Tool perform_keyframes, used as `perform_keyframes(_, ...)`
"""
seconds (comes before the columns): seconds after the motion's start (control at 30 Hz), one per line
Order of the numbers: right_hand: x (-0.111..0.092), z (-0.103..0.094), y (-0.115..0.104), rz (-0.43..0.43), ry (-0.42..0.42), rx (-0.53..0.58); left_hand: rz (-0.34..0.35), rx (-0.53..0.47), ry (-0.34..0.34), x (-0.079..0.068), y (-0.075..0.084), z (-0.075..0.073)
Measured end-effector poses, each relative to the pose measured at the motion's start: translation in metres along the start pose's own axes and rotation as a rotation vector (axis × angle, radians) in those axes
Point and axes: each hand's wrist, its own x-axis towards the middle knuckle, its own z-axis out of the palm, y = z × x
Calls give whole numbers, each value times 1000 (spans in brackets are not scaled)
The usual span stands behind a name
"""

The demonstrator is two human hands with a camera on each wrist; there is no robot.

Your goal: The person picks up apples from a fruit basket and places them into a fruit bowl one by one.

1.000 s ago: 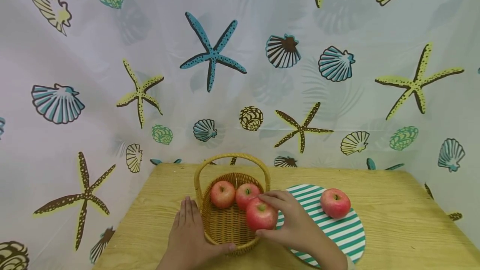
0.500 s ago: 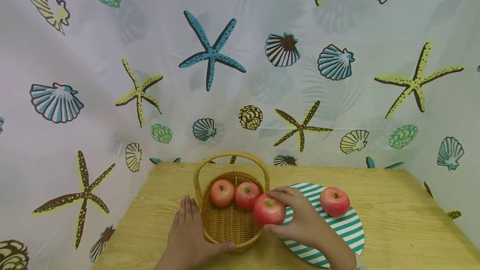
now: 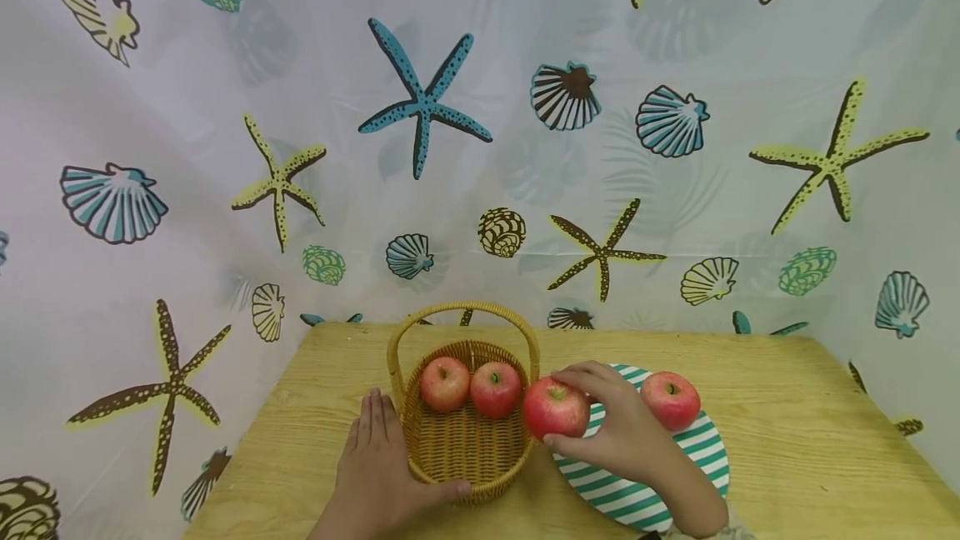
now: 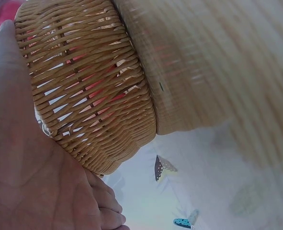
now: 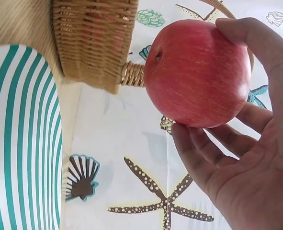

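Note:
My right hand (image 3: 618,423) holds a red apple (image 3: 557,408) between thumb and fingers, just right of the wicker basket (image 3: 467,486). In the right wrist view this apple (image 5: 198,74) is gripped in the air, apart from the basket wall. My left hand (image 3: 381,469) rests against the basket's left and near side, fingers straight and thumb spread along the rim; the left wrist view shows its palm beside the woven wall (image 4: 88,91). Inside the basket, at the far end, sit a left apple (image 3: 446,384) and a right apple (image 3: 496,389).
A round teal-and-white striped placemat (image 3: 637,498) lies right of the basket, partly hidden by my right arm. Another apple (image 3: 671,401) sits on its far part. The basket's handle (image 3: 465,307) arches upward. Behind the wooden table (image 3: 810,440) hangs a sheet (image 3: 480,148) printed with shells and starfish.
My right hand has carried the apple rightward, from over the basket's right side to beyond its rim, above the placemat's left edge. The left hand has stayed against the basket.

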Motion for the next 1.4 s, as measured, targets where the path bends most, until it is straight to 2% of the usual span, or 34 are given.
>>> perform_keyframes(0.43,2,-8,12,42,45,-32,6,6,0,1,-2,2)
perform_keyframes(1.0,1,-5,37,158,9,-146,1,14,-7,4,-6,7)
perform_keyframes(1.4,-1,-1,48,207,-23,-158,7,-1,-2,3,-3,3)
